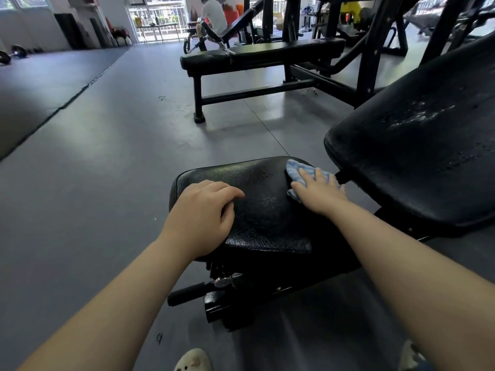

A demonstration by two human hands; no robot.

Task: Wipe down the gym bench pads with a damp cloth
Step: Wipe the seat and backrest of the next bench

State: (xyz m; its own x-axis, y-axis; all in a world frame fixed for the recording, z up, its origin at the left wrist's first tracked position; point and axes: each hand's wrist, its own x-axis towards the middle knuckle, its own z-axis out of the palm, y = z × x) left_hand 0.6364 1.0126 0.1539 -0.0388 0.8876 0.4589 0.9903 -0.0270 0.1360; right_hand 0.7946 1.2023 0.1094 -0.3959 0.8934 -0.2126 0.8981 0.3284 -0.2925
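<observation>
In the head view, a black seat pad [265, 199] is seen low in the middle of the frame, its textured surface glistening in patches. A light blue cloth [296, 171] is pressed flat onto the pad's far right corner, at about one o'clock from the pad's centre, by the right hand [320, 192]; the fingers [305, 174] are spread wide and laid flat over the cloth — nothing is gripped between them. The left hand [203, 210] is rested on the near left edge of the same pad, at about nine o'clock, with its fingers loosely curled and its thumb touching the surface; nothing is held. Just beside the cloth, at three o'clock, an inclined back pad [417, 145] is seen, its surface streaked with wet marks. Below the seat pad, a black metal frame with a handle [187, 293] is visible. At twelve o'clock, well apart, a flat bench [262, 52] stands on the grey floor [93, 156], and a seated person [214, 17] is seen beyond it.
</observation>
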